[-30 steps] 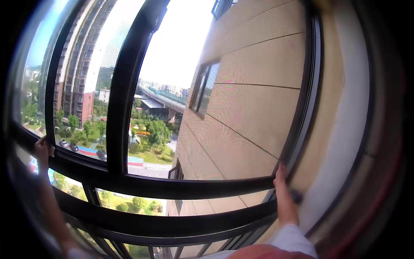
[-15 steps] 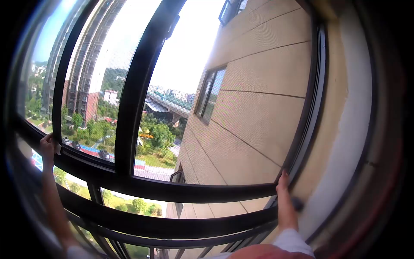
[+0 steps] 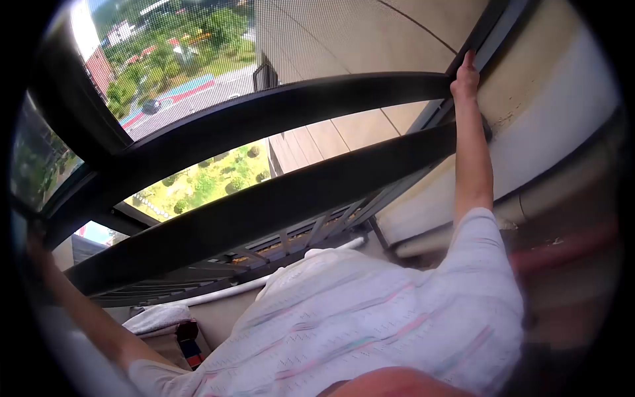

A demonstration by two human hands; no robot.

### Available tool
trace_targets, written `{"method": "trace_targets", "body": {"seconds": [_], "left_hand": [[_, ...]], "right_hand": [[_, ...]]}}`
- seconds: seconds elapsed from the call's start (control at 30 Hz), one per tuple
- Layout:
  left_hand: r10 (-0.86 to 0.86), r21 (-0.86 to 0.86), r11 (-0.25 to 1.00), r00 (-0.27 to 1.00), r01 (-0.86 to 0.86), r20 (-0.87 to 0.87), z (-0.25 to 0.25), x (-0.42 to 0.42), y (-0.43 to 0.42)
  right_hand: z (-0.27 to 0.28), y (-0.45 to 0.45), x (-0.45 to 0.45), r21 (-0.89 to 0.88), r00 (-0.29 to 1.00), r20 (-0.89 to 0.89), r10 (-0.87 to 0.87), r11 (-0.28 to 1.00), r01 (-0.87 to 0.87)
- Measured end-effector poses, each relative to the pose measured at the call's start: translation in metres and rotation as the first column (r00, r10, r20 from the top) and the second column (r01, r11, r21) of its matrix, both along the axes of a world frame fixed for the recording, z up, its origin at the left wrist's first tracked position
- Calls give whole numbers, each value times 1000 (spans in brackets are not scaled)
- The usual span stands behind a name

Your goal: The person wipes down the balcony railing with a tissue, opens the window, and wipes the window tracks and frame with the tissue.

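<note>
A mesh window screen (image 3: pixel 192 66) fills the upper view, with a dark frame (image 3: pixel 297 96) along its bottom. At the frame's lower right corner is my right hand (image 3: pixel 466 83), closed on the edge with one digit stretched upward along it. My left hand (image 3: pixel 41 248) is at the far left, by the dark window frame. It is dim and blurred at the view's rim, so its fingers and anything in them cannot be made out.
Below the screen run a dark rail (image 3: pixel 284 205) and a barred railing (image 3: pixel 284 241). A wall (image 3: pixel 549 112) stands on the right. My patterned light shirt (image 3: pixel 370 311) fills the lower middle. A white cloth (image 3: pixel 157 319) and a dark red-and-blue item (image 3: pixel 190 344) lie low on the left.
My view has tipped down, bringing the shirt and floor area into sight. My right hand stays at the screen's lower right corner. My left hand has shifted to the view's left rim.
</note>
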State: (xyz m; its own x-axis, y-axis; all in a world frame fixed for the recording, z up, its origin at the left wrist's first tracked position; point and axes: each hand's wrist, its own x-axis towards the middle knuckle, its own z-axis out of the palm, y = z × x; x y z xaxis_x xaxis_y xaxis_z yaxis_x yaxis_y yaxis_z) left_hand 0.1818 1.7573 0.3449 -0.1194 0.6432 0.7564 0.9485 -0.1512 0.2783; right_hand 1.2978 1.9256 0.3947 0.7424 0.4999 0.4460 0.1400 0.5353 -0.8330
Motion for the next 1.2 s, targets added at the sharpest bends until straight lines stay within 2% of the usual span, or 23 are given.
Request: {"method": "trace_targets", "body": {"seconds": [0.03, 0.07, 0.1, 0.17, 0.23, 0.3, 0.4, 0.47, 0.57, 0.63, 0.77, 0.8, 0.9, 0.97, 1.03, 1.13, 1.2], "left_hand": [[84, 0, 996, 942, -89, -324, 5, -7, -7], [160, 45, 985, 779, -167, -606, 8, -15, -12], [223, 121, 968, 528, -221, -819, 13, -16, -13], [284, 190, 950, 433, -246, -856, 13, -3, -14], [284, 164, 945, 463, -283, -840, 14, 1, -15], [272, 80, 945, 622, -319, -734, 15, 4, -16], [274, -44, 944, 851, -327, -447, 12, 10, -16], [274, -92, 951, 940, -297, -201, 10, 16, -20], [240, -87, 970, 956, -228, 167, 11, 34, -27], [206, -47, 978, 918, -202, 340, 15, 56, -32], [182, 25, 974, 846, -225, 500, 26, 113, -41], [182, 39, 971, 838, -235, 514, 31, 126, -41], [223, 44, 960, 851, -277, 475, 42, 150, -34], [283, 85, 948, 933, -307, 224, 46, 138, -31], [329, 133, 938, 943, -321, -44, 50, 138, -29], [379, 178, 918, 917, -356, -125, 54, 153, -37], [392, 160, 918, 894, -364, -217, 52, 130, -27]], "right_hand": [[1, -1, -1, 11, 1000, -9, 11, 1000, -11], [4, -3, -4, -10, 1000, -20, 13, 1000, -14], [8, -8, -11, -27, 999, -30, 16, 999, -17], [8, -7, -10, -32, 1000, -21, 19, 999, -19], [5, -4, -10, -13, 1000, 11, 16, 1000, -16], [4, -2, -10, -10, 1000, -17, 24, 1000, -24], [2, -1, -5, 24, 999, -15, 31, 999, -31], [2, -2, -5, 43, 999, 12, 43, 998, -44], [5, -7, -14, 15, 995, -40, 90, 996, -89], [11, -14, -26, -27, 1000, -26, 8, 1000, -9], [11, -8, -21, -62, 1000, -3, -10, 998, 10], [-4, 24, 38, -58, 998, -43, 39, 997, -41], [-3, 26, 35, -67, 996, 41, -82, 994, 85], [-1, 24, 31, -78, 999, 13, -50, 996, 51], [-3, 21, 32, -119, 999, -9, -53, 992, 52], [-1, 15, 23, -101, 1000, -23, 2, 995, -4], [7, -4, -8, -142, 994, 23, -107, 984, 109]]}}
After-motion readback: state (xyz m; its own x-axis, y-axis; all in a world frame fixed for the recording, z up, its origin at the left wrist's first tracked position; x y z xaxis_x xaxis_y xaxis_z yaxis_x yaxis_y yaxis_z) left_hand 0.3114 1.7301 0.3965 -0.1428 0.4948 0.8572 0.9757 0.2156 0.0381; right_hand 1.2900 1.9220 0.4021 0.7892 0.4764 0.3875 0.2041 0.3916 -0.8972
